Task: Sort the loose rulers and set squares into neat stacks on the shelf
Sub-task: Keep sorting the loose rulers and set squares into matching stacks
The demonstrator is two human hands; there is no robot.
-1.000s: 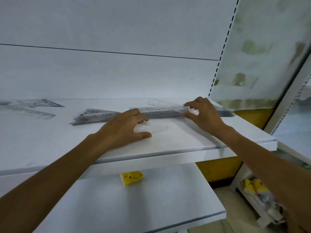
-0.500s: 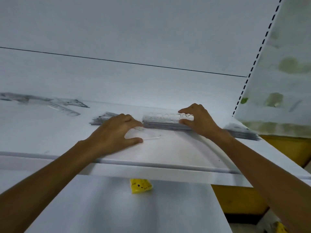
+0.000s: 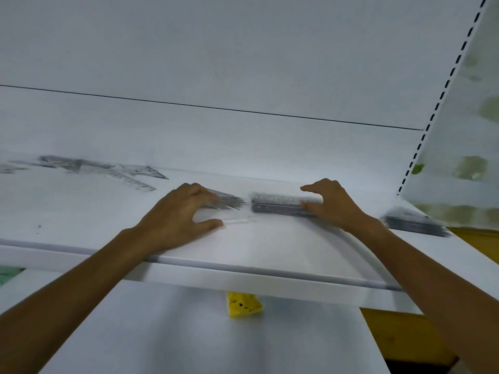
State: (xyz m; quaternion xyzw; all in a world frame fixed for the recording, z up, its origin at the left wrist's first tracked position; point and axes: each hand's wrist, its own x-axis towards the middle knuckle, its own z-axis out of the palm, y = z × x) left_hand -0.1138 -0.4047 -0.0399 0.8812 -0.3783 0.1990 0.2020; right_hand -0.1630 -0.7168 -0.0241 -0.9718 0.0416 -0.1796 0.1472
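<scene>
Upper shelf (image 3: 243, 255), read from left to right across the frame.

At upper left, a loose pile (image 3: 89, 168) of clear rulers and set squares lies unsorted against the back panel, well apart from both hands.

Left of centre, the left hand (image 3: 183, 214) is arched. Its fingertips press down on a small fan of set squares (image 3: 228, 199) and its thumb is spread flat on the shelf, touching a clear strip (image 3: 237, 221). Nothing is enclosed in this hand, and blur hides how many pieces lie beneath it.

At centre, the ruler stack (image 3: 275, 203) rests flat on the shelf, squared into a short block. The right hand (image 3: 332, 206) grips its right end, thumb on the near face and fingers curved over the far side.

At right, a second stack (image 3: 413, 225) sits near the shelf's corner, untouched.

At lower centre, a yellow packet (image 3: 244, 305) lies on the shelf below.

Handling, as a judgement: the pieces look like thin, stiff, light transparent plastic, smooth enough to slide over one another and over the painted shelf. A stack is probably best held across its long edges, as the right hand does, so that the layers stay aligned. Single flat pieces would likely need to be slid to the shelf's front lip or lifted at a corner. The pointed corners of the set squares may snag or chip.
</scene>
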